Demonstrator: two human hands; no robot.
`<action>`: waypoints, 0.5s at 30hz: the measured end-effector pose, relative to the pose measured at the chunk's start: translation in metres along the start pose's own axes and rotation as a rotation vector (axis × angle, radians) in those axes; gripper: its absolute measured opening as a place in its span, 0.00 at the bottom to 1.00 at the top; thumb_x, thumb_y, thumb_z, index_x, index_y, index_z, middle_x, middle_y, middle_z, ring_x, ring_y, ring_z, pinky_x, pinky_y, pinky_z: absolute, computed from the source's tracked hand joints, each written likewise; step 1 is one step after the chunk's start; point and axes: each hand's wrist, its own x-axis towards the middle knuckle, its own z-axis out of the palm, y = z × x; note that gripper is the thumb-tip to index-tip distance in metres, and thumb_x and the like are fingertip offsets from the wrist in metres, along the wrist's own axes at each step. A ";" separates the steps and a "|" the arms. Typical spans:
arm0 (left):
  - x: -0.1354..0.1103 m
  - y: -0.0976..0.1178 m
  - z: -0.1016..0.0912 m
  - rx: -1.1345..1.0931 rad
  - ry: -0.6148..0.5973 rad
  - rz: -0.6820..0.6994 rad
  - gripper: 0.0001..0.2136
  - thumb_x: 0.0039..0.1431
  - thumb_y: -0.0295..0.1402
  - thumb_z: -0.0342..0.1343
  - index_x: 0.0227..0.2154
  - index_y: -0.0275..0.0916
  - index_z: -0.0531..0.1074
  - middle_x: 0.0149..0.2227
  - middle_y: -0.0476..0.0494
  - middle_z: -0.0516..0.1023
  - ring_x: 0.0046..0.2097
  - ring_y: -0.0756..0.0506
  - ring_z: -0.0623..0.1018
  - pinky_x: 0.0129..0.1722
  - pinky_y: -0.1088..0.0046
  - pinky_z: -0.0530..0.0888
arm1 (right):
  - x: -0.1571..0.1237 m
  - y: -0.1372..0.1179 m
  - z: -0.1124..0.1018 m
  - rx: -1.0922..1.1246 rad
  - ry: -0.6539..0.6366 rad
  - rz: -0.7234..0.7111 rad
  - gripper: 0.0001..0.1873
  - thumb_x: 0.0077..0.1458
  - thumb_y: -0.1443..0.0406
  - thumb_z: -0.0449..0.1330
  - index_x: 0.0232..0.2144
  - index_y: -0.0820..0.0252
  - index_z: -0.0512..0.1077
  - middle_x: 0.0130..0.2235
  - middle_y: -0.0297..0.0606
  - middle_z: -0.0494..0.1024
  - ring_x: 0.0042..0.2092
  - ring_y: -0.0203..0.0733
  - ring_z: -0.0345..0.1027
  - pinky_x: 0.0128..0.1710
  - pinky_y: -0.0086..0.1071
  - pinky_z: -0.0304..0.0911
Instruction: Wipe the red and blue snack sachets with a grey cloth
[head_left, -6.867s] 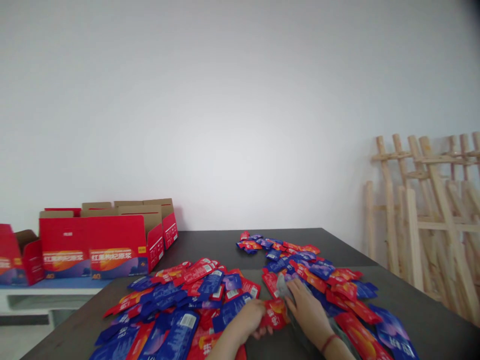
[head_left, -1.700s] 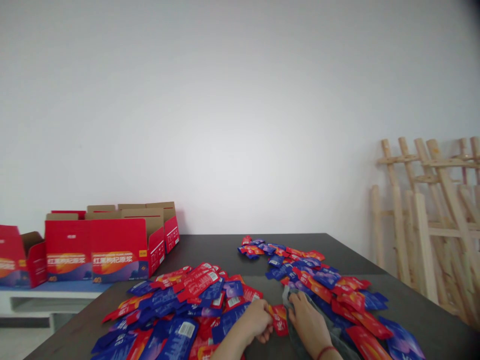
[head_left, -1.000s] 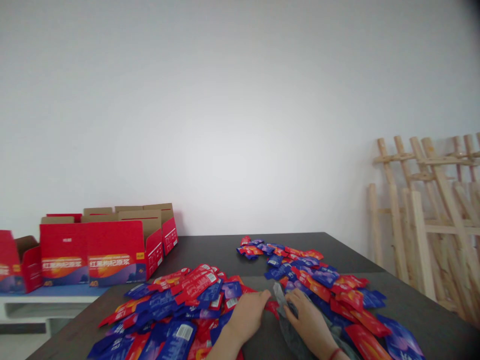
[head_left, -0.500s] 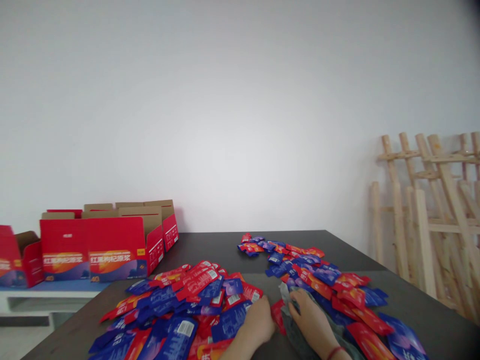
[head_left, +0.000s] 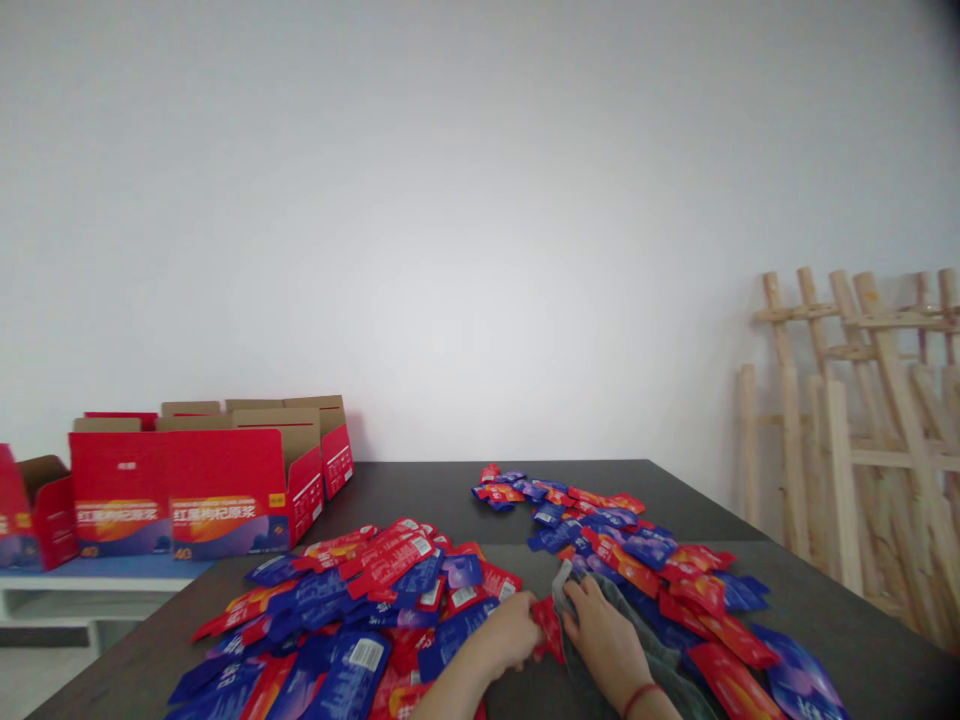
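A red sachet [head_left: 550,628] lies between my two hands, low in the middle of the view. My left hand [head_left: 514,632] is closed on its left end, fingers curled. On its right side, my right hand [head_left: 606,632] grips a grey-green cloth [head_left: 664,660] that touches the sachet and covers part of it. A red cord circles my right wrist. Left of my left hand spreads a pile of red and blue sachets [head_left: 367,600]. More sachets [head_left: 649,550] lie beyond and to the right of the cloth, some partly hidden by it.
The dark table [head_left: 420,490] stretches back to a white wall. Open red cartons [head_left: 225,490] stand at the left on a lower blue-topped surface [head_left: 142,568]. Wooden frames [head_left: 840,430] lean by the wall at the right.
My left hand has taken hold of the red sachet's left end. My right hand, with the cloth, has shifted slightly left. The whole view has moved a little.
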 end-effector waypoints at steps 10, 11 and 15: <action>-0.034 0.015 -0.108 -0.030 0.386 0.058 0.06 0.47 0.26 0.44 0.19 0.39 0.62 0.13 0.57 0.60 0.15 0.53 0.60 0.17 0.79 0.56 | 0.003 0.009 -0.006 -0.079 -0.038 0.072 0.11 0.55 0.67 0.50 0.39 0.57 0.69 0.44 0.41 0.71 0.40 0.39 0.71 0.36 0.30 0.61; -0.038 0.012 -0.123 0.054 0.463 0.058 0.06 0.48 0.26 0.44 0.19 0.39 0.63 0.14 0.55 0.64 0.17 0.52 0.64 0.20 0.78 0.59 | 0.003 0.008 -0.006 -0.075 -0.040 0.066 0.11 0.55 0.67 0.50 0.39 0.57 0.69 0.44 0.41 0.71 0.40 0.39 0.71 0.36 0.30 0.62; -0.056 -0.002 -0.166 0.484 0.583 0.009 0.08 0.50 0.27 0.45 0.25 0.36 0.70 0.31 0.42 0.78 0.36 0.45 0.76 0.34 0.74 0.67 | 0.002 0.007 -0.007 -0.050 -0.033 0.044 0.12 0.56 0.66 0.49 0.40 0.57 0.69 0.44 0.41 0.71 0.41 0.41 0.71 0.36 0.31 0.62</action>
